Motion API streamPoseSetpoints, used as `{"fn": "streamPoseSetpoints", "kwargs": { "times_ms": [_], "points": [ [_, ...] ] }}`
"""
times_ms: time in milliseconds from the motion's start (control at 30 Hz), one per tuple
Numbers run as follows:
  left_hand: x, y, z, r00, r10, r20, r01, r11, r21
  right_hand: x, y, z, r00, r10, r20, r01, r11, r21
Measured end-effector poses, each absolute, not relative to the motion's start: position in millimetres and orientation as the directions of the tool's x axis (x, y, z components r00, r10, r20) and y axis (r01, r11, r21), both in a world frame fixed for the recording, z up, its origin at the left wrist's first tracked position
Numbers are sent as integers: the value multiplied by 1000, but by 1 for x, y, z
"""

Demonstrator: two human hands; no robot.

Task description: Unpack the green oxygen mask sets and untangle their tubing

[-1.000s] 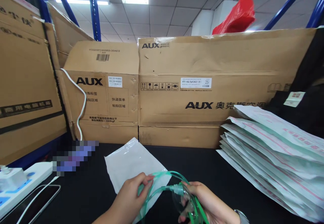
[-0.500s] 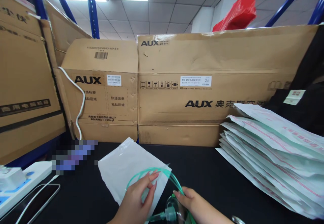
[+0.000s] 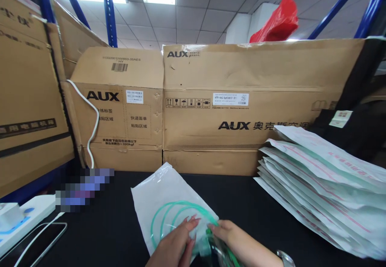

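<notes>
A white plastic bag (image 3: 150, 196) lies slanted on the black table. Loops of green tubing (image 3: 155, 214) spread over its area; whether they lie inside it or on top, I cannot tell. My left hand (image 3: 177, 241) is closed at the bag's lower part, fingers bent together over the loops. To its right, my right hand (image 3: 232, 235) grips the green tubing beside a clear oxygen mask (image 3: 215, 249) with a green fitting. The mask's lower part is cut off by the frame's bottom edge, and my left hand partly covers it.
White padded mailers (image 3: 313, 186) are stacked at right. Large cardboard boxes (image 3: 208, 134) wall off the back. At left are a white power strip (image 3: 39, 206), a phone (image 3: 39, 245) with a cable, and a blurred-out item (image 3: 86, 188). A red bag (image 3: 276, 23) hangs above.
Both hands have shifted slightly, the left one to the right and down. The bag has slid right. The tubing loops spread wider over it, and the mask sits partly behind my left hand.
</notes>
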State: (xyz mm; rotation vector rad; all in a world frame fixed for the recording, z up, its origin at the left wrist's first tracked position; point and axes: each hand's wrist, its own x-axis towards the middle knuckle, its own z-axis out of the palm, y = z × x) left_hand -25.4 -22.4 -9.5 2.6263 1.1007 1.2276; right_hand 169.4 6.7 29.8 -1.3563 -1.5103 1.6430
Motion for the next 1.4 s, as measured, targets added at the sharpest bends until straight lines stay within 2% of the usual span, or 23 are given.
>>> {"fn": "streamPoseSetpoints", "kwargs": {
  "times_ms": [67,133,200,300,367,467,600,833,933,1067,1200,1400],
  "points": [
    [-26,-22,-9,388,627,675,621,-719,311,169,10,31,-298,850,-435,138,-413,-900],
    [-28,-19,-8,339,618,710,673,-686,275,168,11,35,-321,828,-459,42,-472,-881],
    [-30,-16,-6,254,604,756,735,-628,254,166,10,39,-326,862,-388,-81,-434,-897],
    [-33,-9,-7,104,623,775,788,-528,318,160,8,36,-317,920,-230,-184,-297,-937],
    [-34,-6,-9,45,661,749,778,-493,388,155,8,27,-387,912,-138,-151,-210,-966],
    [-34,-5,-11,88,694,715,748,-520,413,150,9,14,-485,873,-52,-92,-110,-990],
    [-34,-9,-10,220,649,728,707,-620,339,150,6,13,-507,862,1,-40,-23,-999],
    [-32,-17,3,392,542,743,677,-717,165,156,3,21,-462,887,-9,229,110,-967],
    [-33,-19,7,435,472,767,680,-730,64,157,5,20,-461,884,-77,280,62,-958],
    [-32,-20,10,423,457,782,703,-710,35,156,8,16,-423,888,-179,292,-54,-955],
    [-26,-19,10,468,389,793,686,-726,-48,153,8,9,-389,900,-195,256,-98,-962],
    [-22,-19,9,442,352,825,732,-673,-106,153,4,10,-369,879,-304,-59,-348,-936]
  ]
}}
